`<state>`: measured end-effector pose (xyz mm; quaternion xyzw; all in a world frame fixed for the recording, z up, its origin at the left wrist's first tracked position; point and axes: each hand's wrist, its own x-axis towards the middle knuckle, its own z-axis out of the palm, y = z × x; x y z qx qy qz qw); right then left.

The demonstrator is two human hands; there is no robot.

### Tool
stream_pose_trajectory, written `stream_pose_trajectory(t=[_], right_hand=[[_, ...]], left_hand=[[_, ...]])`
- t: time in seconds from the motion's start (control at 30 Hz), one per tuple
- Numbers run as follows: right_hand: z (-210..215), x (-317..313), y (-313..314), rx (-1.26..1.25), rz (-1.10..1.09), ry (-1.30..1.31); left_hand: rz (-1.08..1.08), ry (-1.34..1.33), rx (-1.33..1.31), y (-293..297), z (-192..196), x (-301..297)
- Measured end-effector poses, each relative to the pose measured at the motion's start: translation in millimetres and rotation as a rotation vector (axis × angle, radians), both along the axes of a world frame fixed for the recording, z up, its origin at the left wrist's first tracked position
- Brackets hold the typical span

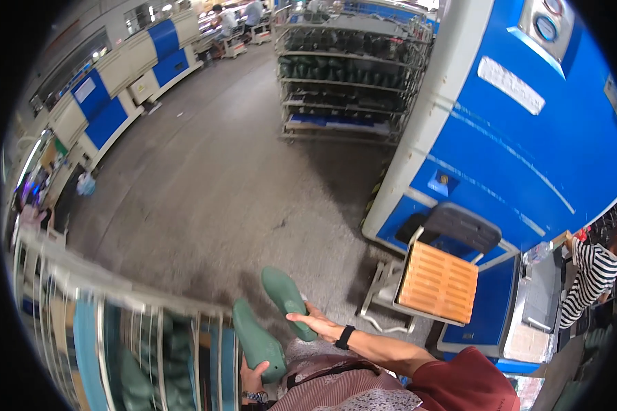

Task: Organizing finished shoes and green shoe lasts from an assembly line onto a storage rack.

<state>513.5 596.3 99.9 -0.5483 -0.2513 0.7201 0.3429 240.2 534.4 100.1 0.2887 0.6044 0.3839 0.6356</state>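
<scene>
Two green shoe lasts are in my hands, side by side with their toes pointing away from me. My left hand [253, 378], with a watch on the wrist, is closed round the heel end of the left shoe last [253, 333]. The right shoe last [281, 288] sits a little farther forward, its heel end gripped by my right hand [318, 322], which has a black band at the wrist. Just left of my left hand, a wire rack [161, 356] holds several more green lasts [175, 370] behind its bars.
A folding chair [437, 283] with a slatted orange seat stands to the right, against a big blue machine [528, 123]. Ahead is a wheeled shelf rack [343, 88] filled with lasts. A person in a striped top [591, 274] is at far right. Blue-and-cream machines [106, 113] line the left.
</scene>
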Motion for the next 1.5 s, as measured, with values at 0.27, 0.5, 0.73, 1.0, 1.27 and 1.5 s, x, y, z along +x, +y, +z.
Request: stream_pose_trajectory(t=[0.27, 0.5, 0.73, 1.0, 1.27, 1.5], right_hand=[[22, 183, 214, 0.204, -0.643, -0.225], [22, 339, 395, 0.222, -0.979, -0.308], [24, 488, 540, 0.151, -0.999, -0.705], [55, 643, 662, 0.192, -1.098, -0.911], [76, 769, 775, 0.113, -1.019, -1.174], [78, 851, 883, 0.113, -0.851, -1.227]], left_hand=[[-0.541, -0.020, 0.231, 329, 50, 172], [-0.795, -0.058, 0.296, 557, 72, 392], [-0.896, -0.224, 0.345, 751, 67, 605], [-1.026, -0.273, 0.242, 928, 61, 799], [-0.918, -0.351, 0.226, 1053, 40, 934], [-0.877, -0.325, 0.133, 1111, 22, 988]])
